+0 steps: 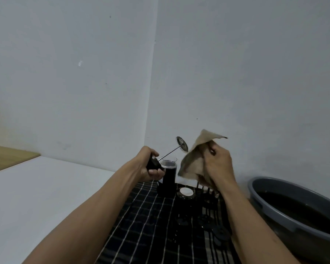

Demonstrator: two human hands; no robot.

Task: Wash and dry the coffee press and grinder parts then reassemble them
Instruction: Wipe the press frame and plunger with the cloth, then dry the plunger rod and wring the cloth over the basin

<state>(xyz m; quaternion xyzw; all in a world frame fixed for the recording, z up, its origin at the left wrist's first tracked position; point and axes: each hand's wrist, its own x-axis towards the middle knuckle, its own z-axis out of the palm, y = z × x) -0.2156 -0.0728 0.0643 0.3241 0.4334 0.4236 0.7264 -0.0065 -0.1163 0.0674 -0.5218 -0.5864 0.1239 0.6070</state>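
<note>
One plunger (171, 152), black knob gripped in left hand (148, 164), disc raised beside one tan cloth (193, 159), pinched by right hand (218, 161)

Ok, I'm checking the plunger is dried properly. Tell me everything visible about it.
The plunger is a thin metal rod with a black lid at its lower end and a round filter disc with a coiled edge on top. The left hand grips the lid, holding it tilted in the air. The disc sits beside the beige cloth; contact is unclear.

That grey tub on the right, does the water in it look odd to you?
Yes. The water in the grey tub looks very dark, nearly black, not clear. Nothing appears spilled around it.
</note>
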